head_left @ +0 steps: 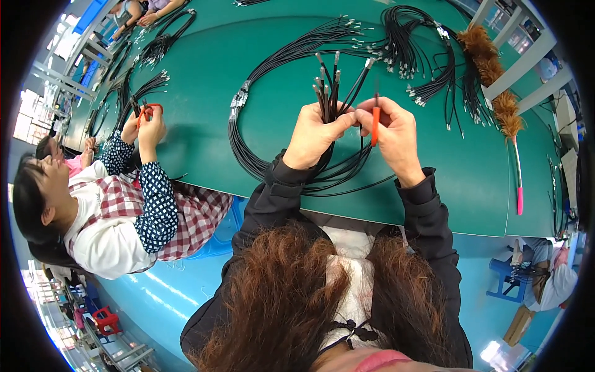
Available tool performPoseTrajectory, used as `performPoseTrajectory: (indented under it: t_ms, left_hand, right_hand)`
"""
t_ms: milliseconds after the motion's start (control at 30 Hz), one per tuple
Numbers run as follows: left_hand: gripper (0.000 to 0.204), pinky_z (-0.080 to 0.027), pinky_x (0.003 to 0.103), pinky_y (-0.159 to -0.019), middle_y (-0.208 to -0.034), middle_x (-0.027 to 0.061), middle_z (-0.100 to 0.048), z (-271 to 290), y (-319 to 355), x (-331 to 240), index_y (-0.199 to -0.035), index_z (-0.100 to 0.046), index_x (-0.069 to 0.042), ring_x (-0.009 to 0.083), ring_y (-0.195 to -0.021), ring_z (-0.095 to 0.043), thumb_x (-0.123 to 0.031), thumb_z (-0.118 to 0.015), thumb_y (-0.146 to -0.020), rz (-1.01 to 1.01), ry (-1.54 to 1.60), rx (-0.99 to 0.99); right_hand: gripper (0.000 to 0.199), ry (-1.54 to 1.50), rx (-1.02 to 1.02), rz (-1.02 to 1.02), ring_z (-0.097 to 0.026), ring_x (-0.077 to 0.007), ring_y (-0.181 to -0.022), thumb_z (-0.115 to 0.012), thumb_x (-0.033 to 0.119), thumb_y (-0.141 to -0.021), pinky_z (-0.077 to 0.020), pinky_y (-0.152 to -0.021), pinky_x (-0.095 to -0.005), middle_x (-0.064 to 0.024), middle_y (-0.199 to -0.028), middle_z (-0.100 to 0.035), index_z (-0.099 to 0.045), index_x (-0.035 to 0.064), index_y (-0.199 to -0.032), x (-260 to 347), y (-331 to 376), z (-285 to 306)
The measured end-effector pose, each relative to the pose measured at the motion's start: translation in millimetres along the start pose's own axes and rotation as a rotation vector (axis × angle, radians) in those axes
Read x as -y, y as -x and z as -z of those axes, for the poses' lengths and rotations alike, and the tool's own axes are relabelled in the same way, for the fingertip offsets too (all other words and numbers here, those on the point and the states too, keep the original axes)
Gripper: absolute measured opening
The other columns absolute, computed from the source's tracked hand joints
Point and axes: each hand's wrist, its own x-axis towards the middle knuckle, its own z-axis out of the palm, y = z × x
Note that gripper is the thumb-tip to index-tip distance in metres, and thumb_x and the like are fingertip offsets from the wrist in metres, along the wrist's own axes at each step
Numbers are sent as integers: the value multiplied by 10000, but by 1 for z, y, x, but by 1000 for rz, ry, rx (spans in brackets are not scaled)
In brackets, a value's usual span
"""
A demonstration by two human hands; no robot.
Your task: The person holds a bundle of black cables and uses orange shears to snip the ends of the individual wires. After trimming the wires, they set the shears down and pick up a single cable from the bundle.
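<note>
My left hand is closed round a bunch of black cables, their metal-tipped ends pointing up and away from me. In my right hand is an orange-handled tool with a narrow dark blade, seen edge-on, so its exact kind is unclear. The fingertips of both hands meet at the right side of the bunch, pinching round a cable there. From the bunch, the cables loop back over the table in a wide coil, gathered by a whitish wrap on its left side.
More black cable bundles lie at the back right of the green table. A brown feather duster with a pink handle lies along the right. On my left a co-worker holds orange-handled scissors over other cables.
</note>
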Motion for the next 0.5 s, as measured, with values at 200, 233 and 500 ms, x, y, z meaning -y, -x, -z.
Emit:
performPoseTrajectory:
  t_ms: [200, 233, 500]
  left_hand:
    - [130, -348, 190, -508, -785, 53, -634, 0, 3, -2, -920, -615, 20, 45, -561, -440, -75, -648, -837, -1, 8, 61]
    - [125, -348, 191, -509, -786, 53, -634, 0, 4, -2, -917, -614, 19, 45, -562, -439, -73, -644, -837, -2, 17, 55]
    - [107, -348, 195, -516, -781, 54, -631, 0, 5, -4, -910, -606, 16, 45, -563, -436, -62, -624, -839, -6, 42, 43]
  right_hand:
    - [146, -398, -10, -206, -573, -88, -609, -634, 126, -856, -425, -540, -196, -16, -757, -589, -603, -10, -901, -9, 3, 5]
    - [149, -507, -19, -255, -574, -93, -607, -631, 134, -859, -423, -540, -196, -16, -757, -587, -602, -8, -895, -10, 3, 5]
    - [160, -374, 32, -206, -569, -97, -601, -629, 154, -861, -429, -552, -212, -33, -756, -594, -595, 7, -915, -3, 3, 9]
